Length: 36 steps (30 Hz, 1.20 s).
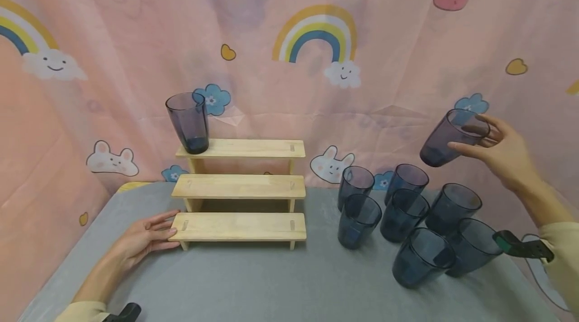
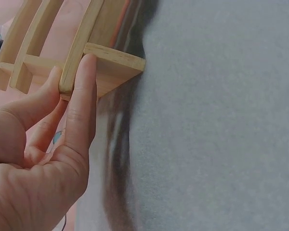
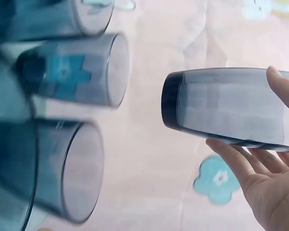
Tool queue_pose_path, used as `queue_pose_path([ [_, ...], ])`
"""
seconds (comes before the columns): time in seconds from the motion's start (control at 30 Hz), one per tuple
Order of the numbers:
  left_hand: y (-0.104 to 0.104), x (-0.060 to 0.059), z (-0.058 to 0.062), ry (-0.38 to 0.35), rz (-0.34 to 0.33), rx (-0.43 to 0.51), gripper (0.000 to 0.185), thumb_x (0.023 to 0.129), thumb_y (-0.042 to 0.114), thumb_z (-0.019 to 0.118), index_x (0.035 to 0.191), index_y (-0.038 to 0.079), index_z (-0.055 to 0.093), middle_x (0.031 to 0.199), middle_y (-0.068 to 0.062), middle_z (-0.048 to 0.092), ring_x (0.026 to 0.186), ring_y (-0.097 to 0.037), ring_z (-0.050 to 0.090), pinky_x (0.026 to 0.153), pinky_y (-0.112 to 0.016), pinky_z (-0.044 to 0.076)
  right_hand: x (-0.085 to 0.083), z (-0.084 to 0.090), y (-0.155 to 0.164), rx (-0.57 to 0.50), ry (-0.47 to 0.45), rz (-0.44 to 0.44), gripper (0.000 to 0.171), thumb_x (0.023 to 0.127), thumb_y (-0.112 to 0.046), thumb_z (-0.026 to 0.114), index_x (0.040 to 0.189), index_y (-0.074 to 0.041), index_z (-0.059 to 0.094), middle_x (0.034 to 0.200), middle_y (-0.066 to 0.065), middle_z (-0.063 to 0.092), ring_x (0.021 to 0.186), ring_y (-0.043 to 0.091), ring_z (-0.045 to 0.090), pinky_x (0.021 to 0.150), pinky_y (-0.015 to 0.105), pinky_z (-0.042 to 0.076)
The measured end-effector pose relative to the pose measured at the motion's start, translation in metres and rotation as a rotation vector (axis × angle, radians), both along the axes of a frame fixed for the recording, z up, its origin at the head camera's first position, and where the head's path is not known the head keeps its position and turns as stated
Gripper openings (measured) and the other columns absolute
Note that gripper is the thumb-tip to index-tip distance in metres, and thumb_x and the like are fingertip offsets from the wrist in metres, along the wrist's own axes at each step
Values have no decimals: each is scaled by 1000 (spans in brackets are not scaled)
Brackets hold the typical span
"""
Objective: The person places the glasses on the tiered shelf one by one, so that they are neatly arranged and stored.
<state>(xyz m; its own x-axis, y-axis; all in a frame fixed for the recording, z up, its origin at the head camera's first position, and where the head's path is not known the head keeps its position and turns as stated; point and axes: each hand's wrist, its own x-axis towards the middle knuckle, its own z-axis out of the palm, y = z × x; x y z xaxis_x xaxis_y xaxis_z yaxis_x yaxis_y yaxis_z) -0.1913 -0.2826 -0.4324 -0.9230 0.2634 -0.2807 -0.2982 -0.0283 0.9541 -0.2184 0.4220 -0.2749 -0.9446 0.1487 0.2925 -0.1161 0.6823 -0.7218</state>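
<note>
Above the right edge of the grey table (image 1: 271, 282), my right hand (image 1: 508, 153) holds a smoky tumbler (image 1: 450, 137) tilted in the air, fingers curled round its rim end, well clear of the seven matching tumblers (image 1: 407, 221) clustered below. These are smooth, translucent, faceted and dark blue-grey. At the table's left side my left hand (image 1: 145, 239) rests flat, straight fingers touching the left end of the bottom step of a pale wooden stepped rack (image 1: 239, 191). One more tumbler (image 1: 187, 122) stands upright at the left end of its top step. Bare felt-like cloth lies open along the near edge, between rack and cluster.
</note>
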Motion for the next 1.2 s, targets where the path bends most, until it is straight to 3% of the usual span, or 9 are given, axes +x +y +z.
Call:
queue_pose_path([
  [0.07, -1, 0, 0, -2, 0, 6, 77, 96, 0, 60, 154, -6, 10, 151, -39, 9, 104, -22, 64, 92, -45, 54, -3, 3, -10, -6, 4, 39, 87, 90, -29, 73, 158, -32, 18, 124, -21, 50, 139, 24, 39, 111, 31, 39],
  [0.13, -2, 1, 1, -5, 0, 13, 77, 96, 0, 60, 154, -6, 9, 151, -39, 7, 104, -22, 64, 93, -44, 54, -7, 6, -21, -4, 17, 66, 86, 90, -27, 73, 158, -30, 20, 124, -20, 51, 133, 17, 46, 93, 12, 45],
  [0.2, -2, 1, 1, -6, 1, 15, 77, 96, -1, 59, 154, -6, 9, 152, -40, 5, 103, -22, 64, 92, -44, 54, -11, 7, -32, -12, 28, 90, 86, 90, -25, 74, 157, -28, 21, 124, -18, 52, 131, 18, 49, 76, 3, 43],
  [0.23, -3, 1, 1, -7, 1, 16, 77, 96, -1, 59, 154, -6, 9, 152, -39, 4, 103, -22, 64, 92, -44, 54, -13, 8, -38, -15, 31, 96, 85, 90, -25, 74, 157, -28, 22, 123, -18, 53, 130, 18, 49, 75, 4, 43],
  [0.3, -2, 0, 0, -6, 1, 14, 77, 96, 0, 60, 154, -6, 9, 151, -39, 6, 103, -22, 64, 92, -44, 54, -17, 9, -50, -18, 26, 110, 84, 90, -26, 74, 157, -28, 23, 127, -12, 54, 131, 26, 48, 85, 14, 48],
  [0.4, -2, 0, -1, -3, 1, 12, 77, 96, 0, 60, 154, -6, 10, 151, -39, 9, 104, -22, 64, 92, -44, 54, -23, 10, -66, -30, 6, 128, 86, 89, -29, 75, 157, -28, 23, 135, -1, 54, 134, 39, 42, 100, 40, 47],
  [0.5, -2, 0, -2, -9, 10, 5, 78, 95, 1, 62, 154, -5, 11, 151, -39, 11, 104, -23, 64, 93, -44, 54, -27, 9, -82, -47, 7, 146, 88, 87, -30, 77, 157, -27, 23, 142, 12, 49, 135, 43, 39, 102, 62, 40],
  [0.63, -2, 1, -2, -16, 15, 1, 80, 95, 2, 63, 155, -5, 11, 151, -39, 11, 104, -23, 64, 93, -44, 54, -31, 6, -105, -71, 46, 172, 90, 84, -29, 80, 156, -22, 26, 142, 20, 48, 134, 43, 40, 103, 63, 40],
  [1.2, 0, 1, -1, -17, 12, 10, 77, 96, 1, 59, 155, -4, 10, 152, -39, 8, 104, -20, 64, 93, -44, 54, -55, 2, -187, -200, 141, 329, 85, 82, -20, 81, 153, -21, 35, 137, 13, 55, 128, 34, 50, 103, 54, 45],
])
